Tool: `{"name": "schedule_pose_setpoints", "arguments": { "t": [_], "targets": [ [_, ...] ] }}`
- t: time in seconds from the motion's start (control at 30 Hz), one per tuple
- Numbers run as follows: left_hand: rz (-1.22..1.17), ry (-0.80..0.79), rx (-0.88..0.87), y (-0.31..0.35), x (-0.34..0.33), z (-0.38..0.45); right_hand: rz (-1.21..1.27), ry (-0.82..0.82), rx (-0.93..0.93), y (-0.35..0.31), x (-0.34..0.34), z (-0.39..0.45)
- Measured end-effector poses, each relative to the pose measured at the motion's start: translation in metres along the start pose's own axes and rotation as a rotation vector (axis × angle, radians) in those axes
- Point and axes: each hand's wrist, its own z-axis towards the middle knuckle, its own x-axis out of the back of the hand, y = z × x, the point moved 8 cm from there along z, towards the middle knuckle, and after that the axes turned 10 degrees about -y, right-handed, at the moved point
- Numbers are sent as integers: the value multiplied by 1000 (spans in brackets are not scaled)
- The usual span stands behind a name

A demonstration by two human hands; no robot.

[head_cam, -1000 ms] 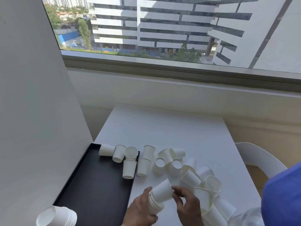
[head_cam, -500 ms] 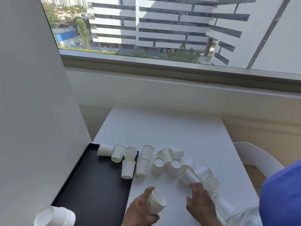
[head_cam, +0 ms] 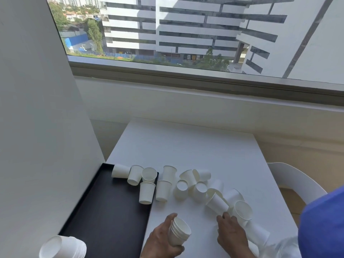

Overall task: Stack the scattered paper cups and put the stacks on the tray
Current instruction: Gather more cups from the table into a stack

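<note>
Many loose cups lay tipped across the table beside the tray; our left hand gripped a nested stack, our right hand fingered a tilted cup, risking knocking its touching neighbours off.

Loose paper cups: about fifteen; overlaps make the count approximate. Nested stacks: two, the tray stack and the held stack. Tray, table, chair: one each. Hands: left hand, right hand.
</note>
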Motion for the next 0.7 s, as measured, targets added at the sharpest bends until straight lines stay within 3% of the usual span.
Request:
{"name": "schedule_pose_setpoints", "arguments": {
  "t": [0.2, 0.5, 0.6, 0.7],
  "targets": [
    [5, -38, 14, -5, -4, 1, 215, -2, 105, -21, 6, -4],
    [-26, -54, 43, -11, -7, 5, 878, 292, 249, -39, 55, -39],
    [-34, -55, 2, -5, -8, 7, 1080, 186, 239, -45, 51, -40],
    [-28, -50, -58, 3, -10, 9, 1058, -14, 250, -56, 37, -39]
  ]
}}
